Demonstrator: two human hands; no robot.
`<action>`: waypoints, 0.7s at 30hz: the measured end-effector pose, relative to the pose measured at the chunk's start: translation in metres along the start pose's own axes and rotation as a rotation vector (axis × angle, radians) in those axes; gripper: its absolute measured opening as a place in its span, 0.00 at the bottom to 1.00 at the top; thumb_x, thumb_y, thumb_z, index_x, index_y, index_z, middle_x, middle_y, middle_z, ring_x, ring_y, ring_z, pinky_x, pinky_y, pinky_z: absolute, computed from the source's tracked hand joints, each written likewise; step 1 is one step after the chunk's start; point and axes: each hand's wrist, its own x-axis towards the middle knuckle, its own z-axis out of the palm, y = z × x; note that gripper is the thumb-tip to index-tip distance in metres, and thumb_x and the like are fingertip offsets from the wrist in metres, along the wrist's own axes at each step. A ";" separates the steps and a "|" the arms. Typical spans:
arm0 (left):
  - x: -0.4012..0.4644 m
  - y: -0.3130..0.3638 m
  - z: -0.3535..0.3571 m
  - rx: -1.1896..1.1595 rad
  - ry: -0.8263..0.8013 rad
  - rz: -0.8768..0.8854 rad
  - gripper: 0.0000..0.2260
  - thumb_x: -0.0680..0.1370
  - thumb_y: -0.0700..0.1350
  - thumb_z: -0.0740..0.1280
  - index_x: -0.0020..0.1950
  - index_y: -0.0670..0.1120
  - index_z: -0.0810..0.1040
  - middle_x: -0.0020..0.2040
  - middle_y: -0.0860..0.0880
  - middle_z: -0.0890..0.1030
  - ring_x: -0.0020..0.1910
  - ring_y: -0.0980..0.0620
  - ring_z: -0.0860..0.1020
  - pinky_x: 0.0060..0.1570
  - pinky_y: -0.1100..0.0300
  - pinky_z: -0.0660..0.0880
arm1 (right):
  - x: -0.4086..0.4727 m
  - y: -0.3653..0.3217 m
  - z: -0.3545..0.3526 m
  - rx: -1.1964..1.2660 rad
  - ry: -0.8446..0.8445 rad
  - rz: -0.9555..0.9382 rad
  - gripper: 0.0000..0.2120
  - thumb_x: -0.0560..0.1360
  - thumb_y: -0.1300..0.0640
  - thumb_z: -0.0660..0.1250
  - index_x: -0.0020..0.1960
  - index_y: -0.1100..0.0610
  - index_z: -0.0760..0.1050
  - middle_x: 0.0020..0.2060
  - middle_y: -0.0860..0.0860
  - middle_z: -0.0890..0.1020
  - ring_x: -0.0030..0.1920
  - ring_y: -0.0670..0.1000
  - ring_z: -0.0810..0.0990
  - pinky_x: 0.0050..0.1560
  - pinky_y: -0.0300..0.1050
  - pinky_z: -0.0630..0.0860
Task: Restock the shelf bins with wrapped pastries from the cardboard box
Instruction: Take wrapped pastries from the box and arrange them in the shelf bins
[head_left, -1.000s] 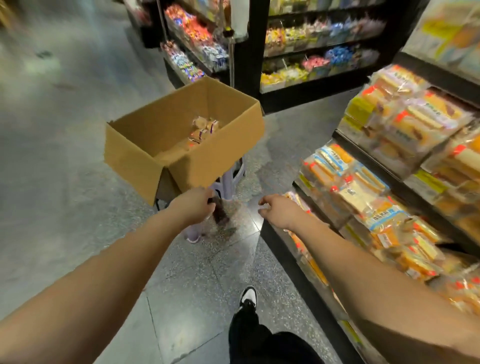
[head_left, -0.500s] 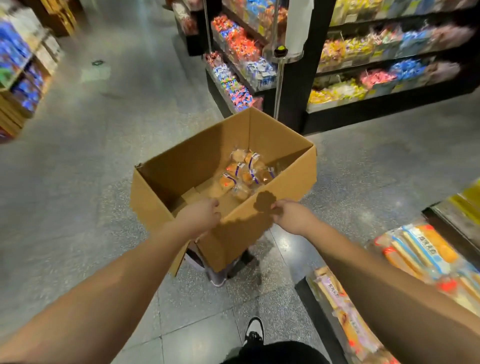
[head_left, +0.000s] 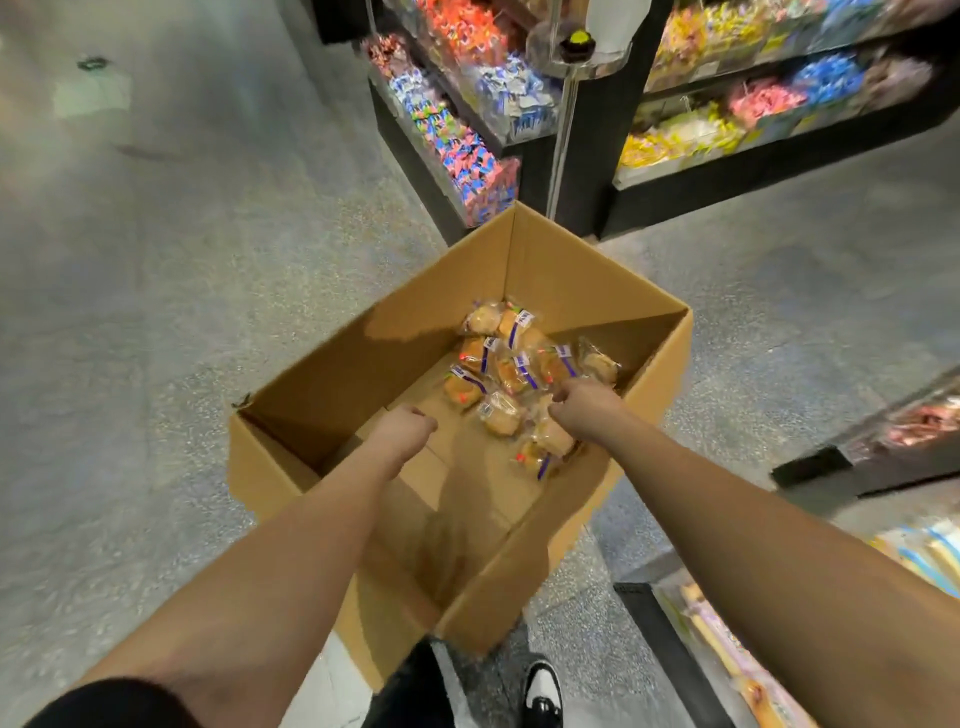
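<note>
cardboard box (head_left: 566, 270) long axis running away rightward, both hands (head_left: 584, 408) inside, wrapped pastries (head_left: 511, 371) at far end

Both arms are now reaching down inside the cardboard box (head_left: 597, 291), where a second ago the left hand (head_left: 405, 434) was holding the near wall and the right hand (head_left: 584, 410) was hanging by the shelf. The left hand is now hovering over the bare box floor, fingers curled under. The right hand is coming down onto the wrapped pastries (head_left: 511, 364), its fingers hidden among the packets. The view is tipping downward, so the pastry shelves on the right are sliding almost out of frame.
</note>
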 end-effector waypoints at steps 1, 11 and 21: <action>0.018 -0.001 0.000 -0.067 -0.029 -0.034 0.12 0.79 0.45 0.64 0.60 0.43 0.75 0.52 0.44 0.79 0.51 0.44 0.79 0.50 0.52 0.77 | 0.014 -0.008 0.004 0.010 -0.010 0.042 0.19 0.83 0.49 0.55 0.65 0.58 0.75 0.60 0.57 0.79 0.57 0.57 0.77 0.54 0.47 0.75; 0.184 -0.013 0.021 -0.267 -0.237 -0.273 0.05 0.80 0.43 0.63 0.52 0.42 0.76 0.42 0.46 0.73 0.35 0.49 0.72 0.32 0.61 0.67 | 0.139 -0.045 0.079 0.212 -0.136 0.427 0.15 0.82 0.58 0.58 0.65 0.63 0.75 0.54 0.56 0.79 0.55 0.57 0.79 0.59 0.51 0.77; 0.260 -0.015 0.085 -0.481 -0.286 -0.373 0.10 0.79 0.45 0.69 0.57 0.43 0.77 0.37 0.47 0.72 0.31 0.51 0.69 0.30 0.61 0.68 | 0.223 -0.039 0.139 0.279 -0.133 0.547 0.21 0.83 0.49 0.54 0.68 0.62 0.72 0.64 0.59 0.77 0.58 0.57 0.78 0.52 0.49 0.76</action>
